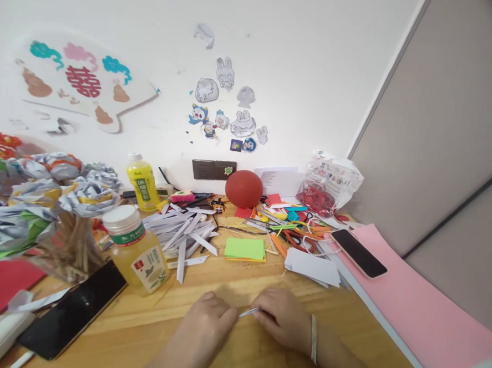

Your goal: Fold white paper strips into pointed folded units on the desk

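Observation:
My left hand [208, 322] and my right hand [281, 315] rest close together on the wooden table [164, 344] near its front edge. Both are closed, pinching a thin white paper strip [249, 312] that spans the small gap between them. A bracelet [314, 338] circles my right wrist. A pile of folded white paper strips [186, 232] lies further back, and a green sticky-note pad [245, 249] sits just beyond my hands.
A juice bottle [137, 250] and a dark tablet [72, 311] stand left; a second bottle [143, 182], red ball [243, 188], coloured paper scraps [290, 220], plastic bag [329, 181], phone [357, 252] on pink sheets [424, 312], paper flowers [42, 191] surround them.

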Tool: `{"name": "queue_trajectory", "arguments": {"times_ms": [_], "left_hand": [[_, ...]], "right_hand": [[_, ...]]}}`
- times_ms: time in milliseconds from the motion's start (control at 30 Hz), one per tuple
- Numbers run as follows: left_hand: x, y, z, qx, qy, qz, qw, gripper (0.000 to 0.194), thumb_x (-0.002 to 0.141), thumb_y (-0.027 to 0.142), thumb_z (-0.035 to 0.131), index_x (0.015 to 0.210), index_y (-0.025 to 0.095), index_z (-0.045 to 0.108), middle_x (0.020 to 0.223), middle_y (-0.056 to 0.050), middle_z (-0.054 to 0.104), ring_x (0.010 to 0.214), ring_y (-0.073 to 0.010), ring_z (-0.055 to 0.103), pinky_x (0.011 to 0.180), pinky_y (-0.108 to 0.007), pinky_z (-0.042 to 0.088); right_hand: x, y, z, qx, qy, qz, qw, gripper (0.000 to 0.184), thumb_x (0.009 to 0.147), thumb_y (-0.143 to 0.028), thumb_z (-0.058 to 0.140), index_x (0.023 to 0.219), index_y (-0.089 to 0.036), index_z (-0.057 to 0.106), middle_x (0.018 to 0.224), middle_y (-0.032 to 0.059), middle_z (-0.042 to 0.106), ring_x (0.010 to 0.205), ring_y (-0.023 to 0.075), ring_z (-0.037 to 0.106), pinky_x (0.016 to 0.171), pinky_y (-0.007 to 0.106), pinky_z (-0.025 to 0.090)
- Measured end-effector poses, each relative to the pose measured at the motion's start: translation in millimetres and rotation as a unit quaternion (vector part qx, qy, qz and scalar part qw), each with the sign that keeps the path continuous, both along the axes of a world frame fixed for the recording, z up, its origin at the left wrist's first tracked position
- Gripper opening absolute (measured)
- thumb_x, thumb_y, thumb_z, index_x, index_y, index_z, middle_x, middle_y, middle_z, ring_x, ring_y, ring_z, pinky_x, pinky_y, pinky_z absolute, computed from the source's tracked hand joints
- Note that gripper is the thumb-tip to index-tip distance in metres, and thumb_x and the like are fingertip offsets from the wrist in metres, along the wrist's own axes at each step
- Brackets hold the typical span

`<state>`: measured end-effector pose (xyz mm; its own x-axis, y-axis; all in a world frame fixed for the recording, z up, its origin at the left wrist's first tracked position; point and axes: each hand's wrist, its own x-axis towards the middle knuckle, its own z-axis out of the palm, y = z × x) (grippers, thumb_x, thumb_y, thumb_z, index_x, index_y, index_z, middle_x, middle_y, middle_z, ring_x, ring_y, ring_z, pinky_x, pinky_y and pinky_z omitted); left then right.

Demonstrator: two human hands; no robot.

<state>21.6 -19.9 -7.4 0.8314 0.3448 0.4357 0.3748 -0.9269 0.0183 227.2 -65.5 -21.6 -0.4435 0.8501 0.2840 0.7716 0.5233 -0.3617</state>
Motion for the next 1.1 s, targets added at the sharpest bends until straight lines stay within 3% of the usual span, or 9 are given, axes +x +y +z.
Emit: {"name": "queue_trajectory", "arguments": {"times_ms": [167,333,533,700,867,1100], "left_hand": [[2,-8,2.0,-0.021,0.020,0.011,1.000,0.017,0.081,0.008,0.048,0.069,0.019,0.049,0.062,0.001,0.059,0.054,-0.0167,0.050,0.059,-0.030,0.031],[4,-8,1.2,-0.017,0.003,-0.010,1.000,0.015,0.086,0.012,0.051,0.073,0.020,0.049,0.066,0.003,0.061,0.058,-0.0157,0.052,0.060,-0.029,0.031],[-2,2,-3.3,-0.010,0.015,0.031,0.999,0.034,0.097,0.025,0.034,0.067,0.020,0.050,0.055,0.002,0.056,0.049,-0.0144,0.047,0.056,-0.028,0.031],[-12,12,-2.9,-0.096,0.004,0.030,0.995,0.045,0.099,0.036,0.026,0.071,0.019,0.058,0.061,-0.002,0.061,0.059,-0.0151,0.055,0.056,-0.024,0.035],[-14,13,0.3,-0.197,-0.013,0.028,0.980,0.038,0.097,0.034,0.031,0.080,0.020,0.063,0.068,-0.002,0.065,0.064,-0.0152,0.058,0.058,-0.021,0.038],[-14,13,3.0,-0.236,-0.005,0.099,0.967,0.032,0.093,0.029,0.040,0.072,0.018,0.062,0.065,-0.002,0.061,0.059,-0.0134,0.056,0.055,-0.019,0.039]], "right_hand": [[-9,-3,-2.4,0.024,-0.060,0.027,0.998,0.033,0.094,-0.028,0.035,0.070,-0.019,0.054,0.064,0.0019,0.062,0.059,0.0140,0.054,0.056,0.025,0.032],[-10,-5,-4.1,0.026,-0.040,0.010,0.999,0.046,0.098,-0.035,0.022,0.066,-0.019,0.051,0.060,0.0009,0.060,0.056,0.0120,0.053,0.054,0.023,0.030],[-8,-3,-2.6,0.029,-0.032,0.030,0.999,0.064,0.098,-0.046,0.007,0.067,-0.019,0.056,0.058,0.0026,0.061,0.053,0.0137,0.052,0.053,0.026,0.030],[-4,-3,4.1,-0.005,0.012,0.000,1.000,0.068,0.097,-0.051,0.006,0.072,-0.019,0.060,0.062,0.0045,0.064,0.056,0.0149,0.056,0.053,0.025,0.033],[-2,-3,6.7,-0.028,0.037,-0.004,0.999,0.069,0.096,-0.053,0.007,0.074,-0.019,0.062,0.064,0.0054,0.066,0.059,0.0154,0.058,0.054,0.025,0.035],[2,-4,6.2,-0.036,0.076,-0.014,0.996,0.063,0.096,-0.054,0.014,0.081,-0.019,0.065,0.069,0.0047,0.068,0.064,0.0157,0.061,0.058,0.024,0.038]]}}
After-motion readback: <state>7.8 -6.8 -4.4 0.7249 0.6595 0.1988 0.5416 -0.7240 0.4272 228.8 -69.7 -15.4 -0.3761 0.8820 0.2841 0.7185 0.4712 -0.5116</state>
